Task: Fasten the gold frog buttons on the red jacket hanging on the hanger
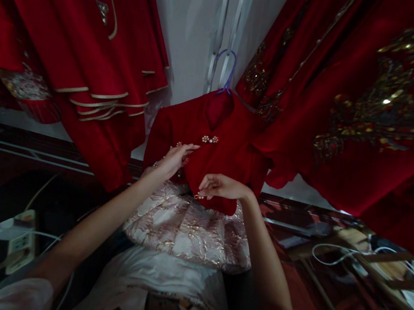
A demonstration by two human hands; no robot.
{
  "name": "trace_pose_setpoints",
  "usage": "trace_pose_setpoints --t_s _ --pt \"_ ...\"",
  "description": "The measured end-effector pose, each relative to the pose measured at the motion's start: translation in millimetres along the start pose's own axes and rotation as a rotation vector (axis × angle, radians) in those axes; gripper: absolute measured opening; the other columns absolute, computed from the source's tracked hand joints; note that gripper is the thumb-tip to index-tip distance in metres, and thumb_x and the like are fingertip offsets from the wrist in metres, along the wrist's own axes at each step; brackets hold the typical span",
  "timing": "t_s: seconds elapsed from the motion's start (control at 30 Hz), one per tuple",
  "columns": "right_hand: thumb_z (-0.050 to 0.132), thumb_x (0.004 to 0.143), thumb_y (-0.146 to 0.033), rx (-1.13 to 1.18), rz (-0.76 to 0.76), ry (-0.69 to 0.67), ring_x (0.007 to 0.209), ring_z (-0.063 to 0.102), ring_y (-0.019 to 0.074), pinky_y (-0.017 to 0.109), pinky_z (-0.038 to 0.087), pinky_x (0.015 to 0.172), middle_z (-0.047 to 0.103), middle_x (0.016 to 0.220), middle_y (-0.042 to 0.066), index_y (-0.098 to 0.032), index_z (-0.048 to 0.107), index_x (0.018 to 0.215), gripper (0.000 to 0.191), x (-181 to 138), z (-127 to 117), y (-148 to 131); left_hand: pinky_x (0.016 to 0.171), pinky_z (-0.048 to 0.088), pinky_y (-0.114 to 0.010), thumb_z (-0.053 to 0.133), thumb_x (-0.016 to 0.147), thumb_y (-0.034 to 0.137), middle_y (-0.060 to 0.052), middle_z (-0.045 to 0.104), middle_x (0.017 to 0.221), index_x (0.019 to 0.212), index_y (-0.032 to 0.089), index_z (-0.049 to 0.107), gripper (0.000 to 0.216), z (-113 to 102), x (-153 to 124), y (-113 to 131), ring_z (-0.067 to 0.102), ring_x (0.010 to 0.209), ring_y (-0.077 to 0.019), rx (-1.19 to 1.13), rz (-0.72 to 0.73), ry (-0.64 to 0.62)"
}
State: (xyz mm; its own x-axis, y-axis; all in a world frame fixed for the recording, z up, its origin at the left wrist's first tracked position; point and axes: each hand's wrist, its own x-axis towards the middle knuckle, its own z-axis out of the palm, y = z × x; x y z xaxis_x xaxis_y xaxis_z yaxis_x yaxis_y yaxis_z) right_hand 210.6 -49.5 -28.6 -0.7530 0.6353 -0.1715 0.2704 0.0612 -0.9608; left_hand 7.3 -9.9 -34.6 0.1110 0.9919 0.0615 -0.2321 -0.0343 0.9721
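Note:
A red jacket hangs in front of me on a purple hanger. A flower-shaped beaded clasp sits below its neckline. My left hand lies against the jacket's front on the left, fingers stretched out, beside more beaded ornaments partly hidden by it. Lower down, my right hand is closed in a pinch on the jacket's front edge, with a small gold and pearl ornament at the fingertips. Below the jacket spreads a pale pink and white brocade skirt with a shiny pattern.
Red garments with gold trim hang on the left, and a red garment with gold sequins on the right. A power strip with cables lies at lower left. At right stands a wooden frame with a white cable.

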Motion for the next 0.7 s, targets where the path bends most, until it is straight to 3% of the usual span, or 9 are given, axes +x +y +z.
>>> trace_pose_setpoints --t_s 0.13,0.23,0.3,0.37,0.47,0.7 --pt "0.075 0.071 -0.034 0.038 0.024 -0.011 0.069 0.064 0.0086 0.022 0.053 0.065 0.071 0.084 0.003 -0.014 0.061 0.085 0.028 -1.6 -0.7 0.9 0.096 0.043 -0.031 0.065 0.078 0.031 -0.007 0.070 0.109 0.100 0.018 0.070 0.026 19.0 3.7 14.9 0.062 0.102 -0.0191 0.262 0.316 -0.157" --pt "0.075 0.071 -0.033 0.035 0.027 -0.009 0.068 0.063 0.0083 0.022 0.052 0.065 0.071 0.083 0.003 -0.014 0.060 0.085 0.027 -2.5 -1.5 1.4 0.100 0.041 -0.034 0.068 0.076 0.026 -0.008 0.068 0.110 0.103 0.018 0.067 0.029 34.3 6.5 16.1 0.062 0.102 -0.0199 0.348 0.401 -0.247" --pt "0.074 0.071 -0.032 0.026 0.023 -0.002 0.067 0.063 0.0083 0.022 0.052 0.065 0.071 0.083 0.003 -0.014 0.060 0.085 0.027 -3.4 -2.0 1.4 0.102 0.040 -0.035 0.073 0.070 0.020 -0.009 0.066 0.112 0.102 0.018 0.065 0.033 43.7 9.4 13.1 0.061 0.105 -0.0208 0.356 0.411 -0.209" --pt "0.075 0.071 -0.032 0.024 0.017 0.004 0.067 0.063 0.0084 0.023 0.052 0.065 0.071 0.083 0.003 -0.014 0.060 0.085 0.027 -4.7 -2.5 1.0 0.102 0.040 -0.036 0.075 0.066 0.015 -0.009 0.066 0.111 0.098 0.017 0.064 0.034 51.3 13.3 9.5 0.061 0.104 -0.0208 0.296 0.367 -0.097" --pt "0.076 0.070 -0.033 0.031 0.011 0.002 0.068 0.063 0.0088 0.023 0.052 0.066 0.071 0.083 0.003 -0.014 0.060 0.084 0.028 -6.9 -3.4 0.1 0.100 0.042 -0.037 0.071 0.070 0.017 -0.009 0.070 0.098 0.089 0.015 0.065 0.020 57.2 18.7 7.5 0.064 0.098 -0.0206 0.124 0.191 0.054" --pt "0.073 0.073 -0.031 0.009 -0.035 -0.003 0.070 0.063 0.0095 0.024 0.051 0.068 0.071 0.084 0.003 -0.015 0.061 0.085 0.023 -7.7 -4.3 -1.7 0.100 0.045 -0.042 0.073 0.072 0.032 -0.007 0.074 0.093 0.087 0.016 0.072 0.021 51.7 19.0 19.0 0.065 0.102 -0.0251 -0.185 -0.171 -0.019"
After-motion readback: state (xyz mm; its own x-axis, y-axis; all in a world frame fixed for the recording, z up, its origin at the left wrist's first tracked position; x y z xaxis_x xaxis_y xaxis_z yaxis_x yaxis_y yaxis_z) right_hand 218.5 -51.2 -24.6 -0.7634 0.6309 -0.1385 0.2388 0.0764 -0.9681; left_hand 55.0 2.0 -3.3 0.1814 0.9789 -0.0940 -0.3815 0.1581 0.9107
